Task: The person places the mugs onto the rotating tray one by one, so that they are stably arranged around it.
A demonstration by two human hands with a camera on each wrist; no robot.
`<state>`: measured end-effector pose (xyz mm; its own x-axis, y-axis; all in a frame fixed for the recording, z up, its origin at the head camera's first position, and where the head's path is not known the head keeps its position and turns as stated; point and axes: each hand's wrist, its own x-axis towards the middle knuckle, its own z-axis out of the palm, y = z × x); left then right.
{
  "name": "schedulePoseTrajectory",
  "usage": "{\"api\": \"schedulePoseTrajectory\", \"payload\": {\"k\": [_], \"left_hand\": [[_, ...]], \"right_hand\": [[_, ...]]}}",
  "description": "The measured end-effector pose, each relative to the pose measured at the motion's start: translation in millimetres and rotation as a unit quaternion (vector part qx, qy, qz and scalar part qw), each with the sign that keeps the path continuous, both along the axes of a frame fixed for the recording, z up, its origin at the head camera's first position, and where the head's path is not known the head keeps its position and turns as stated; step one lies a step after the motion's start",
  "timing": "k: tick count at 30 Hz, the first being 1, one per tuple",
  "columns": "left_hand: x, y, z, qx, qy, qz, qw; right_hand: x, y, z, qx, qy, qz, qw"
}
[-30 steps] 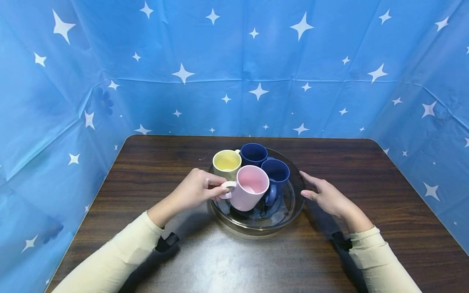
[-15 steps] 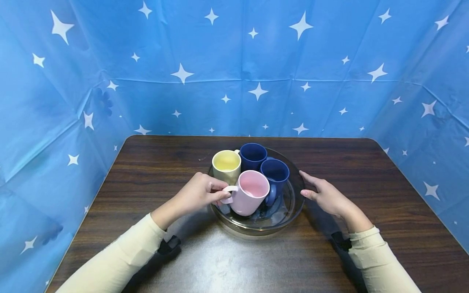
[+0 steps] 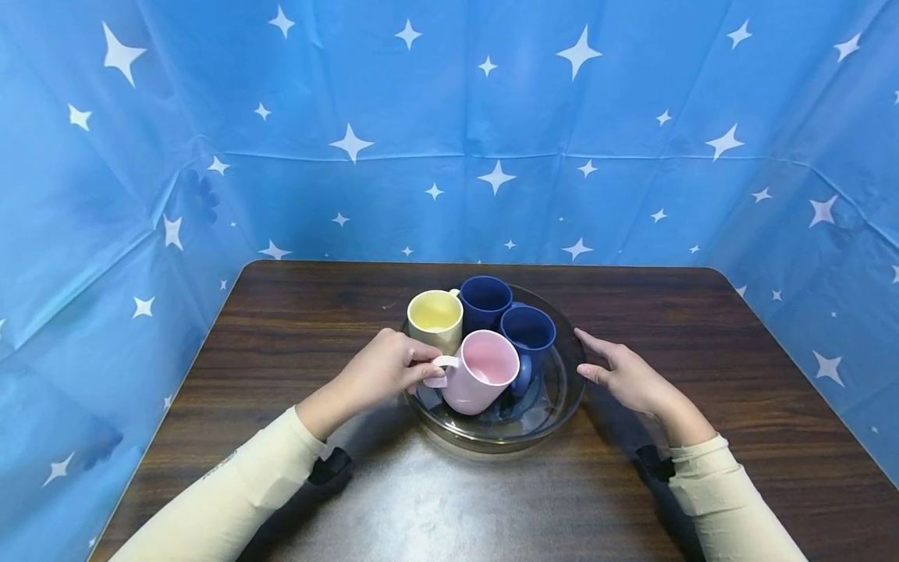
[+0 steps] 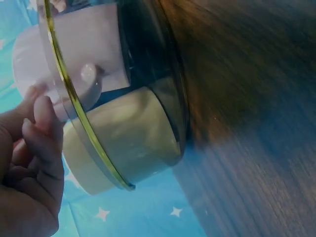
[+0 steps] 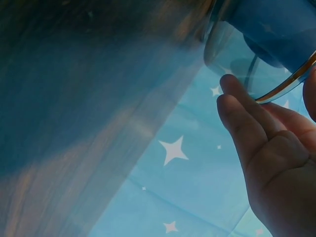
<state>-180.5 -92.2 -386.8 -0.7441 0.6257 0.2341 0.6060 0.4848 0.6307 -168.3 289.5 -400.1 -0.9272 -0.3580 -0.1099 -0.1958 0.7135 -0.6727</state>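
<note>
With thumb and fingers my left hand (image 3: pixel 382 375) pinches the handle of a pink mug (image 3: pixel 472 390), which leans slightly inside the front of a round dark glass tray (image 3: pixel 485 446). Behind it a yellow mug (image 3: pixel 435 314) stands upright at the left, and two blue mugs (image 3: pixel 486 295) stand at the back and right. Through the tray's clear wall, the left wrist view shows the pink mug (image 4: pixel 94 47) and yellow mug (image 4: pixel 128 138). At the tray's right rim my right hand (image 3: pixel 632 378) rests with extended fingers; the right wrist view shows its fingertips (image 5: pixel 229 84) by the glass wall.
The tray sits on a dark wood-grain table (image 3: pixel 316 304), toward its far side. A blue curtain (image 3: pixel 421 94) with white stars rises behind the table and along both sides. Black straps (image 3: pixel 330 466) are on both wrists.
My left hand has brought the pink mug slightly down and toward me in the tray, and the mug tilts more. The right hand and the other mugs stay where they were.
</note>
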Motion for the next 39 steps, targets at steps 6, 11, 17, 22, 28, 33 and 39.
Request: {"api": "schedulePoseTrajectory", "payload": {"k": [6, 11, 17, 22, 28, 33, 39], "left_hand": [[-0.8, 0.2, -2.3, -0.007, 0.023, 0.017, 0.9996], [0.5, 2.2, -5.1, -0.026, 0.034, 0.018, 0.9989], [1.7, 4.9, -7.0, -0.062, 0.052, 0.016, 0.9966], [1.5, 6.1, -7.6, -0.071, 0.075, 0.005, 0.9947], [1.6, 7.4, -8.0, -0.077, 0.086, 0.0, 0.9933], [2.5, 6.7, -9.4, -0.08, 0.093, 0.001, 0.9924], [3.7, 5.7, -9.8, -0.092, 0.109, 0.003, 0.9897]], "right_hand": [[-0.2, -0.4, -0.2, -0.006, -0.001, 0.001, 1.0], [0.1, -1.0, -0.4, -0.019, -0.011, -0.005, 0.9998], [-0.2, -2.1, 0.6, -0.018, -0.021, -0.01, 0.9996], [-2.0, -2.2, 0.8, -0.014, -0.021, -0.012, 0.9996], [-2.4, -1.1, 0.7, -0.017, -0.022, -0.011, 0.9996], [-2.2, -3.1, 1.7, -0.023, -0.019, -0.002, 0.9995], [-5.4, -10.5, 2.3, -0.008, 0.018, 0.018, 0.9996]]}}
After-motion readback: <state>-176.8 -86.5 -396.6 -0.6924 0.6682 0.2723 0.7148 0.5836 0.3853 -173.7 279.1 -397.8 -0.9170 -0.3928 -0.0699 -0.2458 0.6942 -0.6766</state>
